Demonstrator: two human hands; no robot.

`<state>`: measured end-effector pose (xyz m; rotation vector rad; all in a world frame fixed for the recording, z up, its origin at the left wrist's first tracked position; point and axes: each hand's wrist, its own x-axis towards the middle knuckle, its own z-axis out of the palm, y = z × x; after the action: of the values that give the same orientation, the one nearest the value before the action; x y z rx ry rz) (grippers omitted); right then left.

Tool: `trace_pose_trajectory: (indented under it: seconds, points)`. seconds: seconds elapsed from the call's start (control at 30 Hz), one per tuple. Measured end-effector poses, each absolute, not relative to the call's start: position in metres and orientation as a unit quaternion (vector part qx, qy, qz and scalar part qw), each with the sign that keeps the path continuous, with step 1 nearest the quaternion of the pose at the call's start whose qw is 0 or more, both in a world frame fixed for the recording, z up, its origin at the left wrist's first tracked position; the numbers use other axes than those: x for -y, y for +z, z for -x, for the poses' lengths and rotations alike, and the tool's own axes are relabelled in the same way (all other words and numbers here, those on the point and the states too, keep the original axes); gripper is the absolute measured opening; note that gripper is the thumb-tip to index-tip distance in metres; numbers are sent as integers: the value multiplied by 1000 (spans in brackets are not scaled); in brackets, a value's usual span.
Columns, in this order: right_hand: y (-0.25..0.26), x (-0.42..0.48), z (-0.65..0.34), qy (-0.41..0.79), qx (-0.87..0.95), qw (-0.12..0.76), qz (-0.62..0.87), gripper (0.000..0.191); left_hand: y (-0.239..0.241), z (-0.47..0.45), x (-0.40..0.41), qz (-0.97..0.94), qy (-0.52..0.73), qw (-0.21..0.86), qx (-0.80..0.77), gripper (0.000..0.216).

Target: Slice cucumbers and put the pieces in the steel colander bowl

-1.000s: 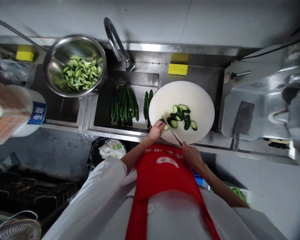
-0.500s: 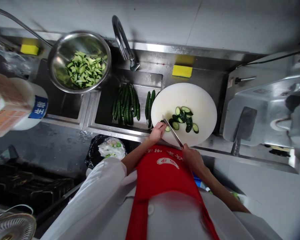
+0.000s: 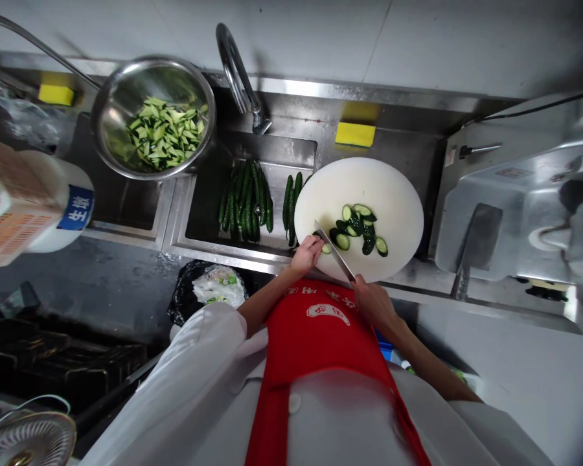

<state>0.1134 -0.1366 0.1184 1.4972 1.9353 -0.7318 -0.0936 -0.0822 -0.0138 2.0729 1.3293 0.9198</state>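
Observation:
My right hand (image 3: 372,301) grips the handle of a knife (image 3: 337,255), whose blade points away and to the left over a round white cutting board (image 3: 393,188). Beside the blade, my left hand (image 3: 308,254) is closed with bent fingers on a cucumber (image 3: 315,234) at the board's left edge; the fingers cover most of it. A pale slice (image 3: 326,248) lies against the blade. Several thick cucumber slices (image 3: 364,226) with dark green skin are scattered to the right of the knife. Whole cucumbers (image 3: 291,204) lie just left of the board.
More whole cucumbers (image 3: 245,200) rest in the sink basin (image 3: 291,150) under a curved faucet (image 3: 238,71). A steel bowl (image 3: 105,139) of cut green pieces stands left. A yellow sponge (image 3: 355,134) sits behind the board. Below the counter is a black-lined bin (image 3: 179,294); a steel machine (image 3: 495,188) stands right.
The view has shifted slightly. Both hands and the knife keep nearly the same place on the board, and the slices lie as before.

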Motion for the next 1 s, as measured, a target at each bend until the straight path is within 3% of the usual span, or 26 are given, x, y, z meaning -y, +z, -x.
trace_pose_trajectory:
  seconds: [0.57, 1.0]
  points:
    - [118, 138, -108, -275, -725, 289, -562, 28, -20, 102, 86, -772, 355, 221, -478, 22]
    - [120, 136, -104, -281, -719, 295, -563, 29, -20, 107, 88, -760, 344, 264, -483, 27]
